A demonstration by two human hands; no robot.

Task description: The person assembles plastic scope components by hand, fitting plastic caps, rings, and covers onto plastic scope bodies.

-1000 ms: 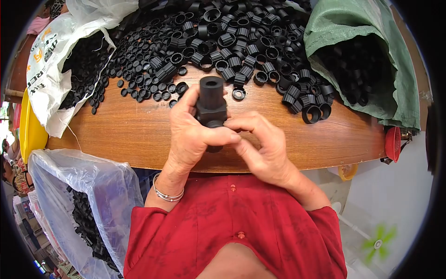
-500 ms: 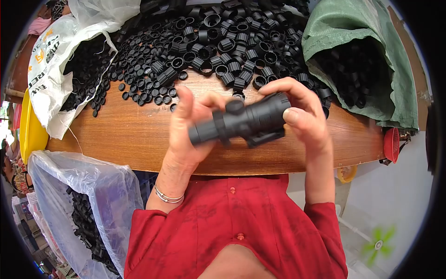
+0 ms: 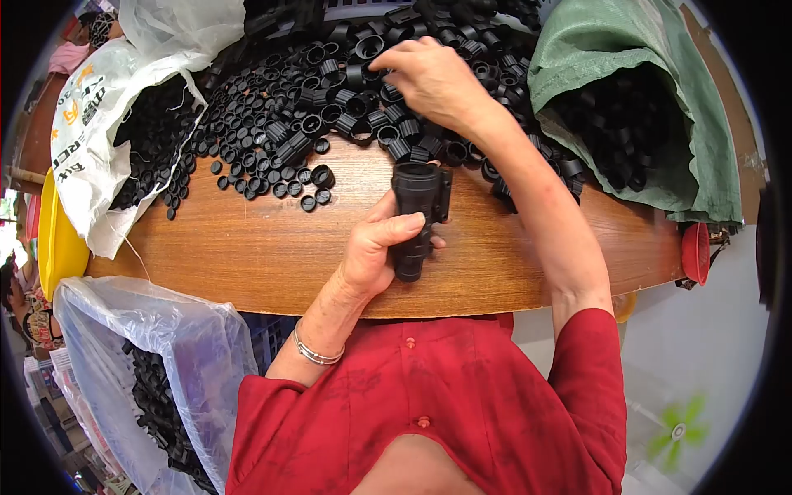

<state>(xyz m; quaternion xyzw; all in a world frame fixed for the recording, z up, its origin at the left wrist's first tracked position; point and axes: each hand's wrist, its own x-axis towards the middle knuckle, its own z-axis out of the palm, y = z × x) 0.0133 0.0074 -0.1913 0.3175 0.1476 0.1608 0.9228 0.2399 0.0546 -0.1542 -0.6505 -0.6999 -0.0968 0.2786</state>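
Observation:
Upright in my left hand [image 3: 375,247] is a black scope-like tube [image 3: 416,202], its wide open end facing up and its narrow end down. My thumb lies across its middle. My right hand [image 3: 425,78] reaches over the pile of black rings [image 3: 408,128] at the back of the table, fingers bent and apart beside a large ring [image 3: 370,47]. Nothing shows between those fingers. To the left of the rings lie many small black caps [image 3: 247,169].
A white sack [image 3: 87,124] of small black parts lies at the left, and a green sack [image 3: 701,140] of black rings at the right. Below left stands a plastic-lined bin [image 3: 194,346] with black parts. A red basket [image 3: 695,254] is beyond the table's right edge.
My right hand has let go of the tube and moved up over the ring pile. The tube has turned from lying sideways to upright, with my left hand now closed round it.

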